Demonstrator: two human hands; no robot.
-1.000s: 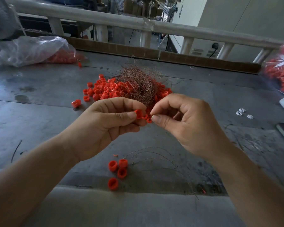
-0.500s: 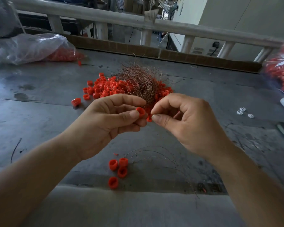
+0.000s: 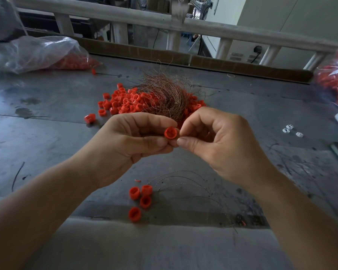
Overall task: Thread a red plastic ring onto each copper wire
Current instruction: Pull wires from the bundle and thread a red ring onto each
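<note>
My left hand (image 3: 125,145) pinches one ring (image 3: 171,133) above the counter (image 3: 47,137) — pile (image 3: 123,103) and wire bundle (image 3: 164,94) at 12 o'clock. My right hand (image 3: 218,143) has its fingers (image 3: 185,142) pinched tight at the ring's 3 o'clock — contents too fine to tell.

The grey, stained table (image 3: 47,145) carries a heap of red rings (image 3: 123,103) near its middle, with a tangle of copper wires (image 3: 164,94) lying across the heap's right side. One stray ring (image 3: 90,118) sits just left of the heap. Close to the near edge are four more rings (image 3: 140,197), with a few thin wires (image 3: 183,182) curving away to their right. A clear plastic bag (image 3: 41,52) holding red rings lies at the far left, a second bag (image 3: 333,82) at the right edge, and three small white pieces (image 3: 290,130) on the right.
</note>
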